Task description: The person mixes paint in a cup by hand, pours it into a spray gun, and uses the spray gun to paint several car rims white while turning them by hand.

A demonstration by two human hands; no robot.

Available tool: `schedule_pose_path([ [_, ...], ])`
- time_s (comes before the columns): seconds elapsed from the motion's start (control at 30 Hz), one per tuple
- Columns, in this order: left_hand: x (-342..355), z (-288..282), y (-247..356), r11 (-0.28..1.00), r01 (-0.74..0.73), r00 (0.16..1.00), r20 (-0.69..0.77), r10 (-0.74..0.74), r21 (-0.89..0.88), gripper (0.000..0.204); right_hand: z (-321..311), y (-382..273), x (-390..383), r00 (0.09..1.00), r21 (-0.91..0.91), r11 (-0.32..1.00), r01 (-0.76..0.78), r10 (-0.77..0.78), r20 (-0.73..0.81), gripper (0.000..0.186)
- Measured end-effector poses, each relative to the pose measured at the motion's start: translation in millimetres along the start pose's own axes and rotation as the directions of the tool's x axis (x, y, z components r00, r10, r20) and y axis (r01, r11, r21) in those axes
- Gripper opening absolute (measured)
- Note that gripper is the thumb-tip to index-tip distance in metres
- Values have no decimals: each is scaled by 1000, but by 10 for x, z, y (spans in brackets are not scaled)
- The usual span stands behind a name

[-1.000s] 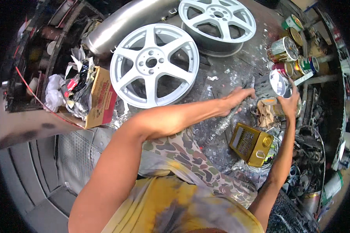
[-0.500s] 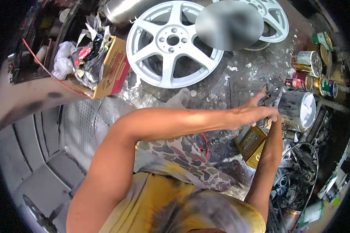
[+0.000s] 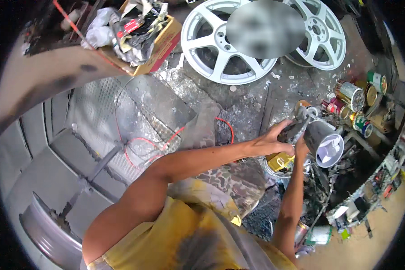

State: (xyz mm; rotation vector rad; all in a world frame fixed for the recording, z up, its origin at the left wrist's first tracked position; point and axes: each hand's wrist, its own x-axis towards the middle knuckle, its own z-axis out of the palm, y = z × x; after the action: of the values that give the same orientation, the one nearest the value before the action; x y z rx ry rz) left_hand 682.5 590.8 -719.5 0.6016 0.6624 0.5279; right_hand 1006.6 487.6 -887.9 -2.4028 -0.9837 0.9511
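A spray gun with a scuffed grey metal cup is held in front of me to the right. The cup tilts toward me and its round end shows white. My right hand is closed round the gun from below, its fingers partly hidden. From the left, my left hand reaches across and grips the gun's dark body between thumb and fingers. Beneath the hands stands a gold and yellow tin. White multi-spoke wheels, one nearer and one farther right, lie on the floor ahead.
Several paint cans stand at the right, beside dark, cluttered scrap. A cardboard box full of crumpled plastic sits at the far left. A red hose curves over the stained floor. Another wheel rim lies lower left.
My hands have drawn the spray gun left and nearer, and its cup now tilts more toward me. The view has swung, shifting the wheels and box up and right.
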Motion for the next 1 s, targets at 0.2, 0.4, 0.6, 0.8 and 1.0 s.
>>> schedule_pose_path([
  [0.2, -1064, 523, 1484, 985, -14, 984, -176, -17, -173, 116, -471, -1254, -1907, 925, -111, 944, 312, -275, 264, 31],
  [0.4, -1790, 1067, 2239, 868, -249, 960, -231, 161, -429, 87, -1285, -3605, -3225, 855, 57, 866, 497, -500, 139, 27],
  [0.6, -2468, 1664, 2807, 814, -465, 848, -441, 295, -349, 74, -1877, -5463, -4066, 552, -16, 552, 834, -834, -25, 39],
  [0.8, -3290, 2169, 2845, 573, -722, 658, -638, 399, -386, 51, -1945, -5900, -4546, 312, 97, 337, 936, -926, 211, 60],
  [1.0, -4027, 2864, 2891, 610, -789, 353, -869, 345, -78, 84, -1974, -5929, -5165, 162, 442, 281, 852, -944, 288, 50],
])
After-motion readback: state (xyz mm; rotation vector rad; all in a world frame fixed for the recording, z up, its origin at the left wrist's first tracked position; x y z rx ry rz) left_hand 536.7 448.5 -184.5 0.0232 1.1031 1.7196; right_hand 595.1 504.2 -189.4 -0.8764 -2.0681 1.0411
